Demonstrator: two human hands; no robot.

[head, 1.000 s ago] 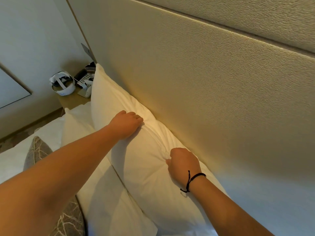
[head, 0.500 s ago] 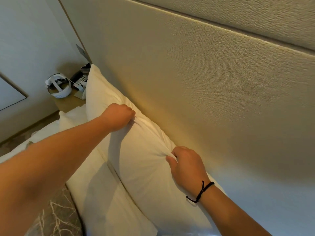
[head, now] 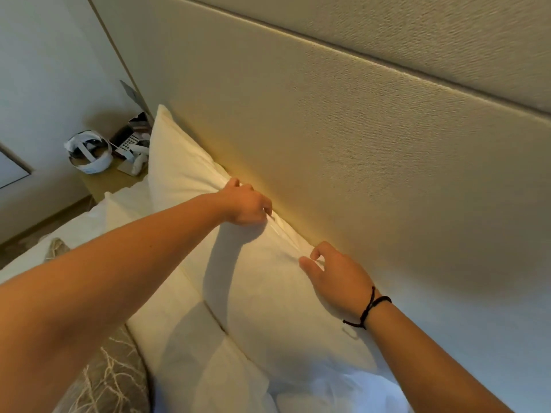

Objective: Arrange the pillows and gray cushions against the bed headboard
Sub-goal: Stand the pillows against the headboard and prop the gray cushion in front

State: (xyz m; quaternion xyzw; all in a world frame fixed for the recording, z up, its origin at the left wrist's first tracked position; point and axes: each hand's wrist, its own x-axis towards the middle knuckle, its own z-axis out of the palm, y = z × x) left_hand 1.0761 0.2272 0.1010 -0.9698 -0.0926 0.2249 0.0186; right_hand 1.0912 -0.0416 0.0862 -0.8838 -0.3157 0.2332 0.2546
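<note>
The white pillow (head: 226, 263) stands on its long edge against the headboard (head: 343, 150), its top seam now touching the padded panel, where half a second ago both hands bunched the cloth just below that seam. The left hand (head: 246, 204) has slid up to the seam and pinches a fold of the case with curled fingers. The right hand (head: 337, 275) has let its fistful go: the fingers are loosely bent, with the thumb and forefinger tips at the seam, and I cannot tell whether they still nip any cloth. I judge this pillow nearly seated and only being straightened.

A second white pillow (head: 190, 347) lies flat in front of it, touching its lower edge, and a gray cushion (head: 110, 377) with a pale branch pattern sits nearer the person, under the left forearm; both are not yet against the headboard.

No gap shows behind the standing pillow. To the right along the headboard the bed (head: 447, 338) lies bare. To the left, the pillow's far corner ends just beside the bedside surface (head: 110, 180), which carries a white headset (head: 89, 156) and a phone (head: 128, 141).
</note>
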